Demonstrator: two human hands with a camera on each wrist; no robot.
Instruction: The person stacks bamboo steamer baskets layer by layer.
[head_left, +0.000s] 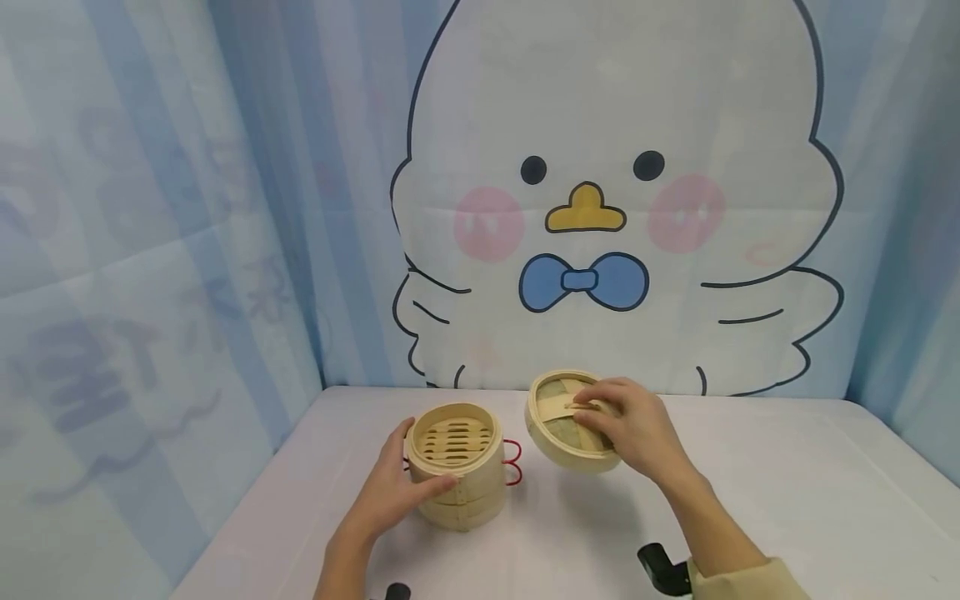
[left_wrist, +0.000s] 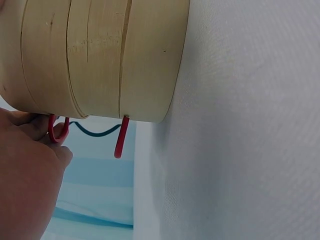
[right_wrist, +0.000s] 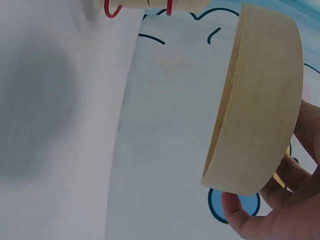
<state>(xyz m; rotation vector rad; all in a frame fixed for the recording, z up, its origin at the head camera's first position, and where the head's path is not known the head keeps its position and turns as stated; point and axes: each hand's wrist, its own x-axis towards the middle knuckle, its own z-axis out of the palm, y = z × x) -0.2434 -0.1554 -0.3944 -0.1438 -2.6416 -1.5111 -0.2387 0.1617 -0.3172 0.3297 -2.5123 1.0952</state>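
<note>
One left hand [head_left: 386, 492] grips the bamboo steamer [head_left: 476, 496], left of the middle of the table [head_left: 787, 483]: thumb on the near wall, fingers round the far left side. The left wrist view shows fingers next to a red loop; whether one passes through it I cannot tell. The steamer stands upright on the table, its slotted floor [head_left: 453, 440] showing at the uncovered top. Next come the red loops [head_left: 520, 475] on its right wall, then the lid [head_left: 557, 422], tilted, up off the table, just beside the steamer but apart from it. The right hand [head_left: 633, 425] pinches the lid between thumb and fingers at the middle of its top.

To manage this well, I'd judge, the left hand should brace the stack without squeezing the wall out of round. The right wants a firm, central pinch, since a tilted lid could swing from so small a hold; levelling it and keeping its rim clear of the steamer's edge would guard against knocks.

By count: two hands, one steamer, seemingly of two tiers, one lid, two red loops on the right wall, one table, one black piece [head_left: 663, 573] by the right wrist and another by the left, one cartoon bird [head_left: 600, 100] on the curtain behind, with one blue bow tie [head_left: 618, 282].
</note>
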